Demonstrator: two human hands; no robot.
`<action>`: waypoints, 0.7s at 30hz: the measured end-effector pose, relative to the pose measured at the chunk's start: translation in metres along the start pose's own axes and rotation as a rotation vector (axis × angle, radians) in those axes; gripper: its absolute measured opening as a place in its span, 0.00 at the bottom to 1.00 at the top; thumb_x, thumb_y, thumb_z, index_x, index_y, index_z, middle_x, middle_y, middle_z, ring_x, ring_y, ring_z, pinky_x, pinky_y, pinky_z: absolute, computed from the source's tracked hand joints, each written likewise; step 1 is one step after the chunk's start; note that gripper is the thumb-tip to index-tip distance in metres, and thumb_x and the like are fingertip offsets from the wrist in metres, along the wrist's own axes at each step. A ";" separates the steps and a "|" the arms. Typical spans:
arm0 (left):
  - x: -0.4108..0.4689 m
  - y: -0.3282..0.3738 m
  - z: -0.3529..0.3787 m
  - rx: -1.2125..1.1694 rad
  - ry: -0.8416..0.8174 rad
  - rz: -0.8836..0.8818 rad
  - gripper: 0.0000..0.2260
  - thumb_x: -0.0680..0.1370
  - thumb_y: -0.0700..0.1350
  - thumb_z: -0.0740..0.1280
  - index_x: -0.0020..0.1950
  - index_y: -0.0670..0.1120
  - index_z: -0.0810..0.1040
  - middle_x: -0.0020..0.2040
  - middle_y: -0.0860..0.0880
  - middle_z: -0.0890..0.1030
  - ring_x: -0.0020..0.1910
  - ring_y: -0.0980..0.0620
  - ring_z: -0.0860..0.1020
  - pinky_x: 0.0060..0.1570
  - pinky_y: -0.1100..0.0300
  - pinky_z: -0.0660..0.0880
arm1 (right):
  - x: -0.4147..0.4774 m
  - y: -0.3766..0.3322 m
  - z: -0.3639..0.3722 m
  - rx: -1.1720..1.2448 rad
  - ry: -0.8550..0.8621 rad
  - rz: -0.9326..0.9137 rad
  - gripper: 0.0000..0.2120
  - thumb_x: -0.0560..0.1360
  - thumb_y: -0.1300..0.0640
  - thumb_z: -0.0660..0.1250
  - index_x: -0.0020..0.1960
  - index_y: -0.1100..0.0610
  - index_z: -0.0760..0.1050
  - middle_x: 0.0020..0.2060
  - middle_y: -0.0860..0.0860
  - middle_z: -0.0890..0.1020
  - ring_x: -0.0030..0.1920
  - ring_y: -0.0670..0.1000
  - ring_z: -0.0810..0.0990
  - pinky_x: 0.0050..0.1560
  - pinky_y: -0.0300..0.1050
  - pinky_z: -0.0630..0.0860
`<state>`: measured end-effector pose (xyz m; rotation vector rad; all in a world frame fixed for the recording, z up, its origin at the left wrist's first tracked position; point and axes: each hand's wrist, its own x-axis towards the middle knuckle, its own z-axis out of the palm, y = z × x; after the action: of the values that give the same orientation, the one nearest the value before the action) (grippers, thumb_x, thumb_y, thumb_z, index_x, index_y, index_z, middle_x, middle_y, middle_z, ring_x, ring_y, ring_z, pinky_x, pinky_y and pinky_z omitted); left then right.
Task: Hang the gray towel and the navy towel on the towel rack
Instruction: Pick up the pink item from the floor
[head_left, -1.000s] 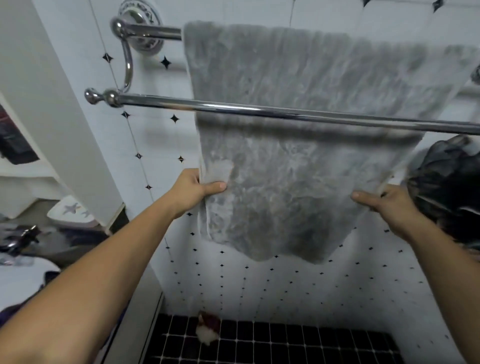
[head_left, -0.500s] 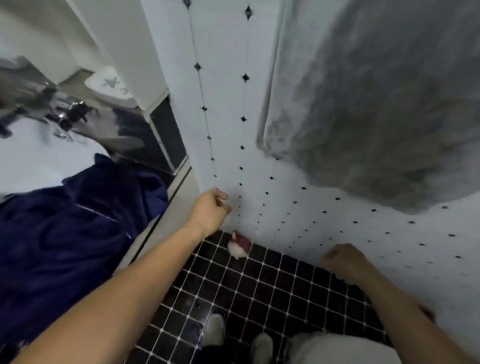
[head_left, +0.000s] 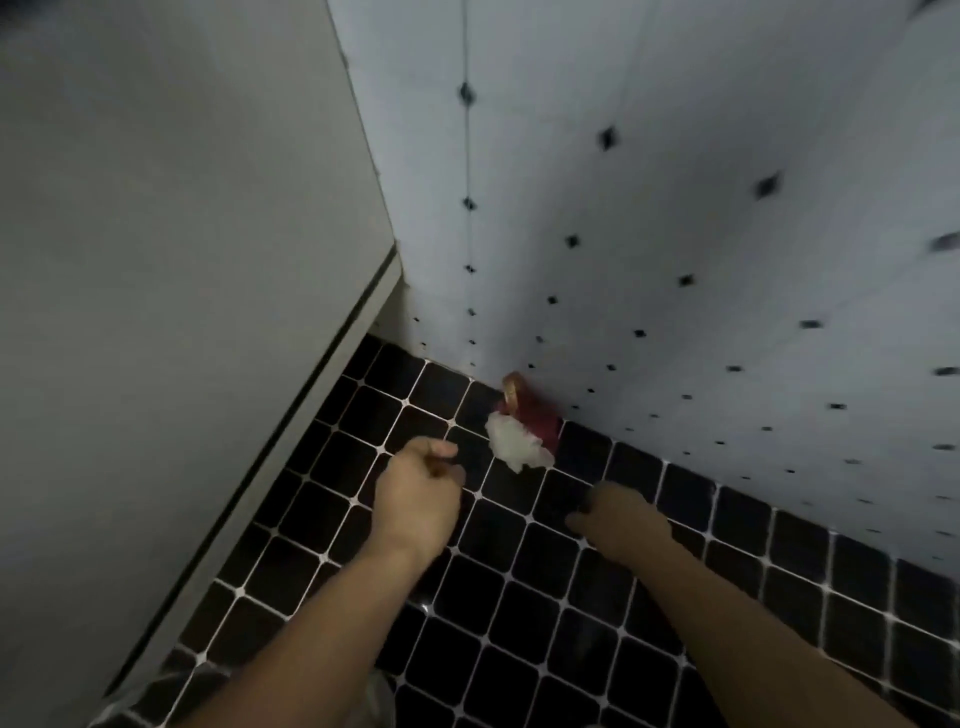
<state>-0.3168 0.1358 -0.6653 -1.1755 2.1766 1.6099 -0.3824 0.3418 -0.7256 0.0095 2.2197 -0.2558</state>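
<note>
Neither towel nor the towel rack is in the head view now; I look down at the floor corner. My left hand (head_left: 418, 496) hangs low over the black floor tiles with its fingers loosely curled and nothing in it. My right hand (head_left: 618, 522) hangs beside it, a little lower and to the right, fingers bent, also holding nothing.
A grey cabinet side (head_left: 171, 260) fills the left. The white wall with small black diamonds (head_left: 675, 234) rises on the right. On the black tiled floor (head_left: 545, 597), in the corner, lie a small red thing (head_left: 535, 413) and a white crumpled scrap (head_left: 517, 447).
Both hands let go of the gray towel on the rack and dropped down. The view swung down, so the gray towel, the rack and the navy towel left the frame.
</note>
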 end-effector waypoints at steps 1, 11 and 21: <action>0.022 -0.015 0.012 -0.012 -0.003 -0.004 0.09 0.75 0.38 0.68 0.47 0.53 0.77 0.38 0.50 0.80 0.33 0.52 0.78 0.40 0.54 0.80 | 0.032 -0.009 0.010 -0.009 0.086 -0.013 0.20 0.76 0.43 0.64 0.58 0.57 0.74 0.53 0.54 0.80 0.50 0.53 0.80 0.48 0.47 0.77; 0.170 -0.081 0.089 -0.124 -0.091 0.009 0.08 0.73 0.39 0.69 0.41 0.53 0.78 0.44 0.46 0.84 0.43 0.46 0.80 0.50 0.53 0.77 | 0.226 -0.097 0.042 0.129 0.551 -0.185 0.09 0.77 0.57 0.62 0.38 0.56 0.71 0.32 0.50 0.74 0.35 0.51 0.74 0.31 0.41 0.66; 0.070 0.025 0.013 0.343 -0.360 0.564 0.29 0.70 0.31 0.64 0.70 0.47 0.73 0.69 0.47 0.73 0.69 0.47 0.69 0.71 0.50 0.65 | 0.000 -0.081 -0.045 0.551 0.185 -0.616 0.05 0.75 0.56 0.68 0.42 0.55 0.79 0.39 0.51 0.79 0.38 0.46 0.76 0.40 0.37 0.71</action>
<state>-0.3849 0.1161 -0.6923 -0.1600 2.5108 1.3852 -0.4258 0.2712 -0.6842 -0.3653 2.2094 -1.2375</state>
